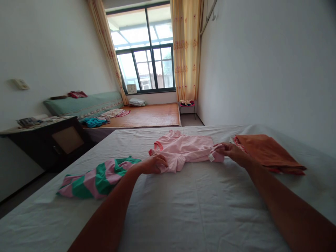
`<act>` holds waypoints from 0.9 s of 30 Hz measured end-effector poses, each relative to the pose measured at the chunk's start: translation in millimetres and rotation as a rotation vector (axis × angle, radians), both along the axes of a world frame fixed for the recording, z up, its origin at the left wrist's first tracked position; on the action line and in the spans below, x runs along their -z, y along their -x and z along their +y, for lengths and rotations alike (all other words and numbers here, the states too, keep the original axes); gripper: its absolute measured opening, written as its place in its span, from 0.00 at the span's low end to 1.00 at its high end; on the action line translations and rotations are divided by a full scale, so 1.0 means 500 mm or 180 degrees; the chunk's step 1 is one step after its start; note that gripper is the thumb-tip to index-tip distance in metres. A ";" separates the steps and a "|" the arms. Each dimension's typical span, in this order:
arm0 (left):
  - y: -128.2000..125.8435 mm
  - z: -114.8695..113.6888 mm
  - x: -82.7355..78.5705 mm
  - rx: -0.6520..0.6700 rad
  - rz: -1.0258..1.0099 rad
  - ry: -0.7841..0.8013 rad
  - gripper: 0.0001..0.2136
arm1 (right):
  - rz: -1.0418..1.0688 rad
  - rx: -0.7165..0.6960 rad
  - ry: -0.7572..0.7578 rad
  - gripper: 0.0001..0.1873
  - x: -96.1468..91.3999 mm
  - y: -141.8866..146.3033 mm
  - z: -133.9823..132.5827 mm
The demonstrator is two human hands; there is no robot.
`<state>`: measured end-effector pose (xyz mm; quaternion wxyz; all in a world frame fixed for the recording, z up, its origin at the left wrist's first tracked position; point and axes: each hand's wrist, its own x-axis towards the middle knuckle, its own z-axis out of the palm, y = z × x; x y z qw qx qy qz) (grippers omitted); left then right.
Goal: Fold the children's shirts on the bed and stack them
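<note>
A pink shirt lies spread sideways on the white bed sheet, its red-trimmed neckline toward the left. My left hand is closed on the shirt's near edge by the sleeve. With fingers pinched, my right hand grips the near corner of the hem at the right, close to a small white label. The near side of the shirt is partly gathered between the two hands. Beside my left forearm rests a crumpled green and pink striped garment.
A folded orange-brown cloth lies right of the shirt. Beyond the bed stand a second bed with a brown mat, a dark cabinet at the left and a small stool. A white wall borders the right side.
</note>
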<state>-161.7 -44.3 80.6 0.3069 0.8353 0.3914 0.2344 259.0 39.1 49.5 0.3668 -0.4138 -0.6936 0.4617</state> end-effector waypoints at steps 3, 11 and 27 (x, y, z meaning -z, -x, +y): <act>-0.017 0.009 0.010 -0.0126 0.0236 -0.0283 0.09 | 0.0389 0.0255 -0.0087 0.27 -0.011 0.004 -0.005; 0.074 -0.039 -0.065 0.0247 -0.0131 0.1101 0.18 | 0.0575 -0.0614 0.0704 0.18 -0.026 -0.040 -0.032; 0.049 0.012 0.026 -0.0266 0.0731 0.0144 0.16 | -0.1354 -0.0161 -0.0108 0.24 0.008 0.001 -0.013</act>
